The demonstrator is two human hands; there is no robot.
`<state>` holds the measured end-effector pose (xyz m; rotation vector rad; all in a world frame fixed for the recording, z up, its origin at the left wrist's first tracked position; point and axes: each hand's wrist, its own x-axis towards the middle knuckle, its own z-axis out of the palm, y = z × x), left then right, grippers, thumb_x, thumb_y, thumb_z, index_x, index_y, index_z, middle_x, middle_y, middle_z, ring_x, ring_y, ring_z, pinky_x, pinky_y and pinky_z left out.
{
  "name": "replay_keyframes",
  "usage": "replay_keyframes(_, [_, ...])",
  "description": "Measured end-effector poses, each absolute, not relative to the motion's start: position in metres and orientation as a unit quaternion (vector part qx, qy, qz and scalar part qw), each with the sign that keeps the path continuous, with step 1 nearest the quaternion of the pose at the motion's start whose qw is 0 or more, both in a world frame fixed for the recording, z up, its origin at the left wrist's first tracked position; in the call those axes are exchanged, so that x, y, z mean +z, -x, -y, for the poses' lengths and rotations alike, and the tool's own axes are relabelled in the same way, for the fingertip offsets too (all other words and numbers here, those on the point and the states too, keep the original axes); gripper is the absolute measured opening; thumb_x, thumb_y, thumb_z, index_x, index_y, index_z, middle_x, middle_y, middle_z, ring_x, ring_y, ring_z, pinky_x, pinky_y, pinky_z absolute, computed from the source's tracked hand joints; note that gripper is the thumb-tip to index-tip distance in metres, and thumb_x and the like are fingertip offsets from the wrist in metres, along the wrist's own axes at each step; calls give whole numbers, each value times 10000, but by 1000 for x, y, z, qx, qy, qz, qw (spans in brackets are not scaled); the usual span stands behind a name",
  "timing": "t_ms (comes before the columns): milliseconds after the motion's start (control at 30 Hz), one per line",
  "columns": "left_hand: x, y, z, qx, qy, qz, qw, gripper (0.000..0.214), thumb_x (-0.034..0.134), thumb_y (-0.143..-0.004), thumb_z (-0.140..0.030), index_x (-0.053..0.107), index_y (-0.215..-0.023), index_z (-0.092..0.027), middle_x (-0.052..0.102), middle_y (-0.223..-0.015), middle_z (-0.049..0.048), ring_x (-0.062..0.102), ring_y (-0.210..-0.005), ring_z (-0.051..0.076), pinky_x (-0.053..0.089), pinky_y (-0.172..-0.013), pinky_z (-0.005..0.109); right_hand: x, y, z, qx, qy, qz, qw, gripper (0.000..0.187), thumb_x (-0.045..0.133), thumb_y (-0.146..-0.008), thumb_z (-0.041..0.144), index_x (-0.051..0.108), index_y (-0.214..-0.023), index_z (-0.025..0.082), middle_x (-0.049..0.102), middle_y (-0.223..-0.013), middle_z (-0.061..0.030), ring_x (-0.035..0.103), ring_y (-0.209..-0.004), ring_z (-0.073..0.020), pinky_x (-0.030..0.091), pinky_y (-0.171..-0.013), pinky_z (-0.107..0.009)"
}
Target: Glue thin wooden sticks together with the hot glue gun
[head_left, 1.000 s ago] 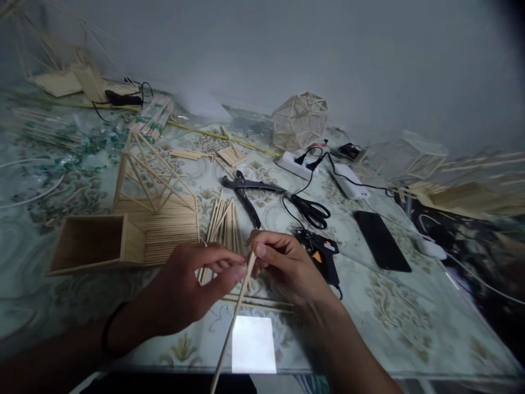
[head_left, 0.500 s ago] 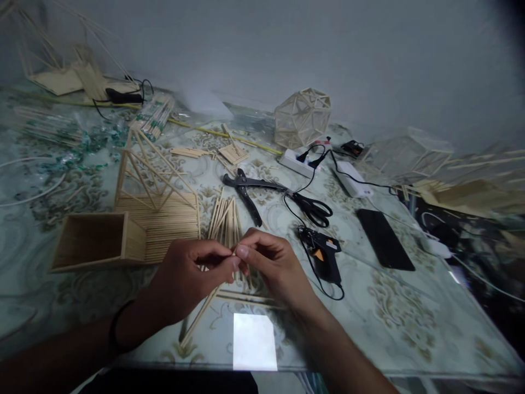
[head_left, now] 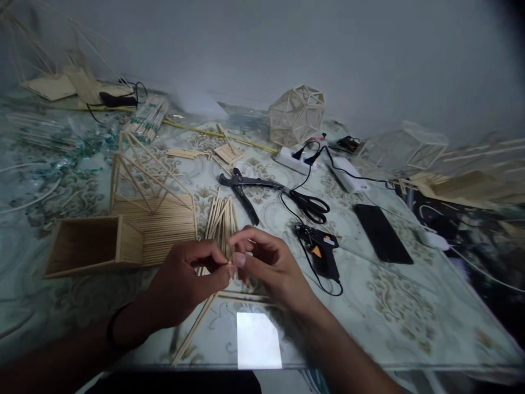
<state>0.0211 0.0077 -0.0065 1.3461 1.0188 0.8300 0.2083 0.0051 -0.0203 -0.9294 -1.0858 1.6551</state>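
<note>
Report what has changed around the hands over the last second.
Both hands have moved slightly left. The wooden stick has swung, its near end now further left. The right hand's index finger and thumb have parted, though whether it let go fully is hard to tell; the left hand appears to keep its pinch. The glue gun, scissors, phone and wooden box stayed put.

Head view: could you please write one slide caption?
Left hand and right hand close together by thin wooden sticks, near a glue gun.
</note>
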Motion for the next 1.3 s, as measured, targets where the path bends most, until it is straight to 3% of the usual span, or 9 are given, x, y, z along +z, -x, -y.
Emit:
replay_keyframes(67, [-6,-21,-7,349,-590,-447,574,216,729,-785,-227,640,-590,-204,618,-587,-29,550,-601,140,450,-619,268,-21,-212,-7,672,377,411,488,190,870,-845,384,825,-962,242,580,-672,46,501,-511,-82,413,-461,-216])
replay_keyframes(233, [-4,-21,-7,325,-598,-446,581,230,717,-797,-258,622,-595,-199,597,-592,-21,523,-597,139,428,-610,271,-22,-222,-12,629,404,372,550,196,893,-818,387,800,-785,218,658,-803,7,483,-513,-65,409,-403,-185])
replay_keyframes(433, [-7,-19,-8,320,-600,-447,580,217,709,-848,-271,649,-662,-176,625,-624,-16,547,-622,133,438,-628,264,-20,-226,-12,644,396,452,473,256,857,-873,452,807,-866,201,674,-746,8,605,-534,-90,535,-513,-227])
replay_keyframes(533, [-11,-18,-8,326,-616,-447,561,199,720,-859,-276,673,-693,-177,644,-640,-16,558,-629,133,436,-621,260,-16,-226,-10,656,391,481,430,234,930,-798,362,819,-941,213,674,-733,25,624,-572,-91,530,-539,-217])
replay_keyframes(667, [-13,-17,-7,342,-661,-443,499,164,719,-860,-247,698,-711,-182,656,-637,-20,562,-596,122,427,-592,247,-12,-223,-8,659,422,479,399,267,995,-690,300,791,-828,198,670,-693,34,593,-565,-89,496,-528,-216])
replay_keyframes(933, [-13,-18,-8,337,-658,-439,510,215,689,-882,-279,673,-687,-189,656,-622,-16,591,-595,137,466,-605,261,-10,-218,-7,530,447,589,414,175,896,-834,343,804,-786,203,696,-709,5,618,-612,-107,479,-573,-236])
replay_keyframes(1100, [-9,-18,-10,327,-649,-444,524,214,676,-844,-282,648,-654,-189,632,-600,-21,570,-581,133,461,-597,260,-12,-219,-7,541,441,588,409,202,822,-902,373,781,-809,198,714,-735,-2,645,-579,-107,505,-560,-234])
replay_keyframes(1300, [-4,-19,-9,311,-641,-458,532,202,667,-828,-262,607,-648,-193,633,-601,-22,572,-594,135,454,-617,263,-14,-229,-13,507,475,535,480,244,766,-946,433,776,-873,200,717,-853,-12,671,-567,-100,532,-549,-236])
